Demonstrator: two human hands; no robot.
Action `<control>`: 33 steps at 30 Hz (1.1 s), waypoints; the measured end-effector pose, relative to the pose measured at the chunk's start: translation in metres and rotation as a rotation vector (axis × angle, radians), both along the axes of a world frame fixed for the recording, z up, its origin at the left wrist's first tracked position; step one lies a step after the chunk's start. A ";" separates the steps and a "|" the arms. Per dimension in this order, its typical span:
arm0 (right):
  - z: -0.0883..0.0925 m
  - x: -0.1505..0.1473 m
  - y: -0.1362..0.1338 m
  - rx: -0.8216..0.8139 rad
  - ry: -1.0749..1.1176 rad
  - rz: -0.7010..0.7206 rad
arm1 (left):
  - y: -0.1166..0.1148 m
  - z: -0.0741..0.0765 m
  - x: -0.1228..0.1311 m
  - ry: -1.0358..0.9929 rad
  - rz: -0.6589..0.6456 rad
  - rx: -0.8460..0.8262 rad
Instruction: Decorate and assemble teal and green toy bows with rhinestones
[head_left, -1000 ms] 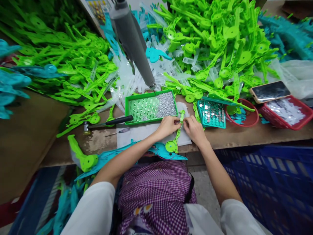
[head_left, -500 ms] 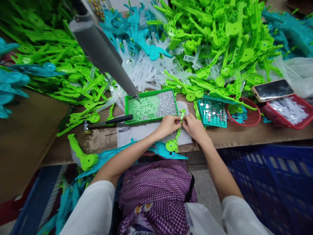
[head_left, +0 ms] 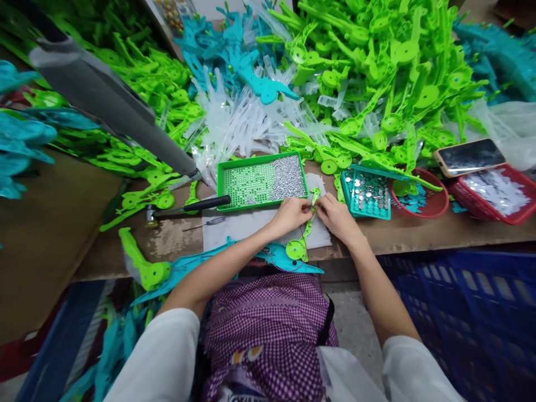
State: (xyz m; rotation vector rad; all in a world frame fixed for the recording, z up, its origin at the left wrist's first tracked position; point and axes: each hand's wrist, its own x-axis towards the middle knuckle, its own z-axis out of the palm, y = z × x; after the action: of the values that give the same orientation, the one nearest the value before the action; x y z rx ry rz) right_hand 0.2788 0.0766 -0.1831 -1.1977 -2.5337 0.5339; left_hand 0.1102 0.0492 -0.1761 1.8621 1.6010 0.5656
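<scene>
Both hands meet at the middle of the table (head_left: 419, 234), just near of the green tray. The left hand (head_left: 288, 215) and the right hand (head_left: 335, 216) each pinch the far end of a green plastic arm (head_left: 309, 226), fingers curled in and fingertips almost touching one another. The arm lies over a white sheet (head_left: 251, 226) and runs toward the person. Its round disc end reaches the near table edge, where it sits on a teal part (head_left: 285, 259) that overhangs that edge.

Room around the hands is tight. The green tray (head_left: 262, 181), part filled with fine silver pieces, lies just beyond the left knuckles. A teal tray (head_left: 365, 194) of small metal discs sits just right of the right hand. A red bowl (head_left: 419, 198) comes next to the right, then a red basket (head_left: 494, 195) with a phone (head_left: 469, 156) propped on its far rim. To the left, a hammer (head_left: 188, 207) and a small screwdriver (head_left: 207, 223) lie on the bare wood. The free strip there runs along the near edge as far as another green part (head_left: 142, 265) that hangs over it. A grey tube (head_left: 113, 106) slants in from the far left, its tip near the green tray's left corner. Heaped green parts (head_left: 377, 72) close off the whole far side. A blue crate (head_left: 460, 312) stands below the table edge on the right.
</scene>
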 end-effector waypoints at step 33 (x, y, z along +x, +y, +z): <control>0.029 0.005 -0.015 -0.034 -0.243 -0.005 | -0.036 0.026 0.039 0.619 -0.230 0.069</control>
State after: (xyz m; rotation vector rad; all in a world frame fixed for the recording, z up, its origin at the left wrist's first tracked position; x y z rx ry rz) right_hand 0.2840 0.0616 -0.1544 -1.3552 -2.7301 0.4570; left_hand 0.1489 0.0128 -0.1499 2.3828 1.7035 -0.0752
